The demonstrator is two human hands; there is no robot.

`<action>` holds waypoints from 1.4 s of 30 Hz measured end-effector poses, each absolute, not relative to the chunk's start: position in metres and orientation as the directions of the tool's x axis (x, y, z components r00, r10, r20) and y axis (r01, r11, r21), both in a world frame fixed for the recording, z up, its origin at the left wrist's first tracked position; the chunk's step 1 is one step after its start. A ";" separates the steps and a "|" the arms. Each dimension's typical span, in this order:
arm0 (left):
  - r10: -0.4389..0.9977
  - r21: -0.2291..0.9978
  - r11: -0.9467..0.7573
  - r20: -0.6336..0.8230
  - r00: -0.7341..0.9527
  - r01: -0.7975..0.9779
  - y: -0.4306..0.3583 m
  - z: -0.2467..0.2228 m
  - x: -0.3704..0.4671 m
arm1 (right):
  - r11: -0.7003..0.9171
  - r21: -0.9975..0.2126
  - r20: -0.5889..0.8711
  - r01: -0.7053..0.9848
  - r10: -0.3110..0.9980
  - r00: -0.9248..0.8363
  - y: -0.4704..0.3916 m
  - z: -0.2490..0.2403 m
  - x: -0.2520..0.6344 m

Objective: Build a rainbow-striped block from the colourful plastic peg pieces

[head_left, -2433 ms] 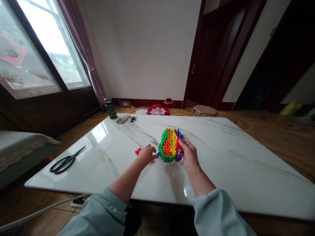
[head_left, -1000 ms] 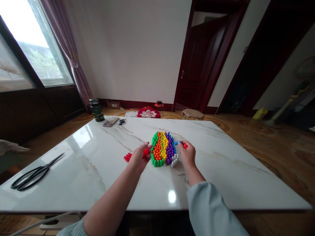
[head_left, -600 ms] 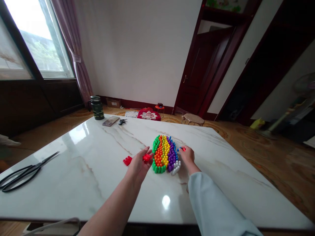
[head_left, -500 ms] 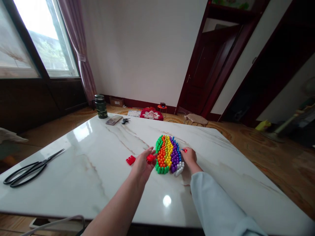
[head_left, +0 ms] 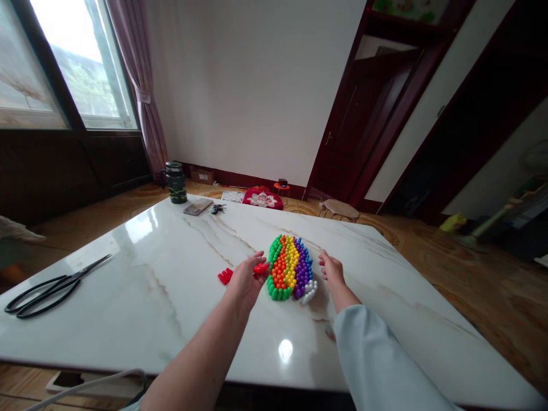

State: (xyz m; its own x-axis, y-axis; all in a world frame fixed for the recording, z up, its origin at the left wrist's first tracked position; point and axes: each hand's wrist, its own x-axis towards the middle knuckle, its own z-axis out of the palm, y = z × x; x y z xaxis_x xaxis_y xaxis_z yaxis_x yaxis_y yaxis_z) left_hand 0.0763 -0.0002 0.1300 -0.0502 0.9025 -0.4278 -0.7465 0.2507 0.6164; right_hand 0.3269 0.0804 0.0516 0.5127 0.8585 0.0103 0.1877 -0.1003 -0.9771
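Observation:
A rounded mass of bead-like pieces (head_left: 287,268) in green, orange, yellow, purple, blue and white rests on the marble-patterned table (head_left: 162,319). At its left side my left hand (head_left: 247,278) is closed round some red pieces (head_left: 260,268), which show at the fingertips. Another red cluster (head_left: 225,276) lies on the table just left of that hand. My right hand (head_left: 332,270) is to the right of the bead mass, apart from it, with its fingers parted and nothing visible in them.
Black-handled scissors (head_left: 55,290) lie at the table's left. Near the far left corner are a dark green flask (head_left: 176,182), a phone (head_left: 197,206) and keys (head_left: 217,209). Beyond the table a round stool (head_left: 340,209) stands on the floor.
My right hand has drawn slightly up, and the small red piece at its fingertips no longer shows. My left hand has shifted slightly, still with the red pieces.

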 end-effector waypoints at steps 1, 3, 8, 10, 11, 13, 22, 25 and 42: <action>0.908 0.623 0.234 -0.414 -0.061 -0.746 0.000 0.129 0.076 | -0.099 -0.988 -0.026 0.122 0.866 0.499 0.075 0.056 0.322; 0.913 0.624 0.219 -0.403 -0.069 -0.750 0.001 0.127 0.076 | -0.101 -0.995 -0.085 0.011 0.892 0.444 0.060 0.065 0.311; 0.900 0.614 0.264 -0.435 -0.040 -0.744 0.001 0.121 0.074 | -0.076 -0.969 -0.131 -0.234 0.965 0.229 0.005 0.076 0.273; 0.901 0.617 0.283 -0.433 -0.017 -0.734 0.001 0.119 0.071 | -0.088 -0.939 -0.146 -0.331 0.977 0.153 -0.015 0.078 0.261; 0.906 0.622 0.289 -0.423 -0.003 -0.728 0.000 0.118 0.069 | -0.101 -0.932 -0.158 -0.347 0.978 0.139 -0.022 0.079 0.258; 0.917 0.640 0.294 -0.398 0.021 -0.710 -0.001 0.117 0.065 | -0.124 -0.940 -0.179 -0.319 0.973 0.148 -0.030 0.080 0.254; 0.950 0.675 0.246 -0.309 0.037 -0.696 -0.005 0.118 0.061 | 0.113 -0.976 0.152 0.185 0.965 0.215 -0.022 0.070 0.265; 0.950 0.662 0.223 -0.313 0.006 -0.716 -0.003 0.122 0.057 | 0.165 -0.932 0.228 0.323 0.959 0.167 -0.020 0.062 0.265; 0.940 0.675 0.194 -0.335 -0.061 -0.712 -0.002 0.129 0.039 | 0.301 -0.607 0.275 0.736 0.948 -0.161 -0.017 0.038 0.226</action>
